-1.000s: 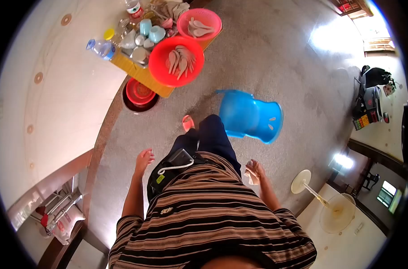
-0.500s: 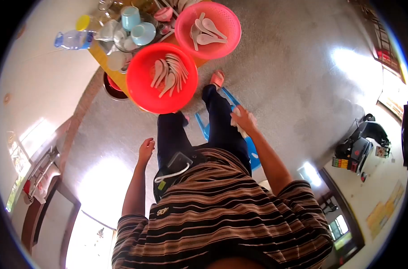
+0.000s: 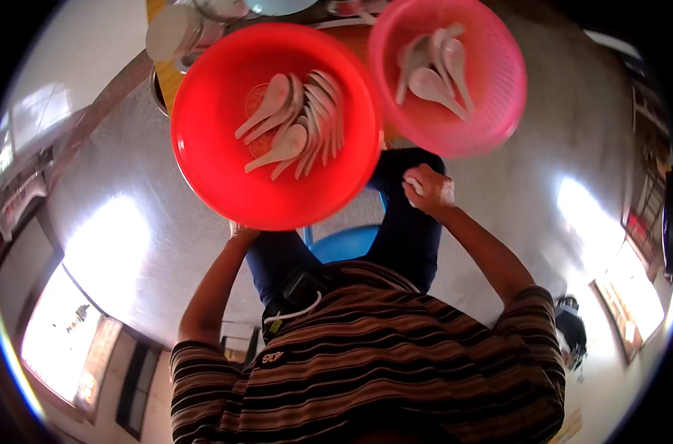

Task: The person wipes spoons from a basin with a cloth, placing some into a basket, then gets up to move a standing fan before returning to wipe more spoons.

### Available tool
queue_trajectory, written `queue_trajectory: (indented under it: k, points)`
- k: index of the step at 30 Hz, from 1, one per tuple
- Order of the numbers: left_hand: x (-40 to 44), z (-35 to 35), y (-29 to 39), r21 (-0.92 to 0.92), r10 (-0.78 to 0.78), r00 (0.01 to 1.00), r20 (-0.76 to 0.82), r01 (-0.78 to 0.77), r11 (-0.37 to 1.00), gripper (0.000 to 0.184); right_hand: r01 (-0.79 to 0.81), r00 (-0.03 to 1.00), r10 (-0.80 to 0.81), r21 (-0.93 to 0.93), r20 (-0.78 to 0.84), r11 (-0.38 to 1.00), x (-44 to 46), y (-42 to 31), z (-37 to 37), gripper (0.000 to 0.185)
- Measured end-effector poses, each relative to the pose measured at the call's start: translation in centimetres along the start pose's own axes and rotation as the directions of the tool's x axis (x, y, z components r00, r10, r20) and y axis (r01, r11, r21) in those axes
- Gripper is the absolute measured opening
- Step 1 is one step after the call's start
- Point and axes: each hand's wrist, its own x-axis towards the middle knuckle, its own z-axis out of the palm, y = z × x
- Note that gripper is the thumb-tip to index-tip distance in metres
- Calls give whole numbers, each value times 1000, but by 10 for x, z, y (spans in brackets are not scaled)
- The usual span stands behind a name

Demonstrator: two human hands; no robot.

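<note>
A red basin (image 3: 203, 159) with several white soup spoons (image 3: 318, 122) fanned in it stands at the table edge before me. My left hand (image 3: 242, 230) is at the basin's near rim, which hides most of its fingers; whether it touches the basin I cannot tell. Over my right thigh, my right hand (image 3: 427, 189) is closed around a pale, crumpled cloth (image 3: 446, 194). To the right, a pink perforated basket (image 3: 496, 111) holds several more white spoons (image 3: 433, 87).
A yellowish table (image 3: 165, 83) carries a clear jar (image 3: 172, 33) and a pale blue bowl (image 3: 281, 6) behind the basin. Beneath me is a blue stool (image 3: 347, 243). A black device (image 3: 303, 288) with a white cable hangs at my waist.
The view has come lower and closer to the basin and basket. I have gone from standing to sitting or nearly so, and my left hand has moved to the basin's near rim.
</note>
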Motion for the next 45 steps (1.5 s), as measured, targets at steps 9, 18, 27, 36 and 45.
queue_trajectory:
  k: [9,18,27,36,45]
  points:
    - [29,59,-35,38,94,857,-506,-87,995,57,417,897,-410,8,-165,909,7,54,30,16]
    - [-27,9,74,90,151,621,-769,-128,988,42,311,807,-321,-104,-495,945,-80,-4,49,13]
    - [-59,17,71,-41,-1,442,-897,-80,996,40,223,961,-228,-51,-159,974,-63,-70,15,28]
    - [-71,29,69,-41,17,331,-943,-167,985,46,452,820,-249,-317,516,834,67,-17,81,23]
    - [-126,67,37,-149,-169,308,-936,88,985,53,711,630,-253,-416,734,567,112,-52,190,40]
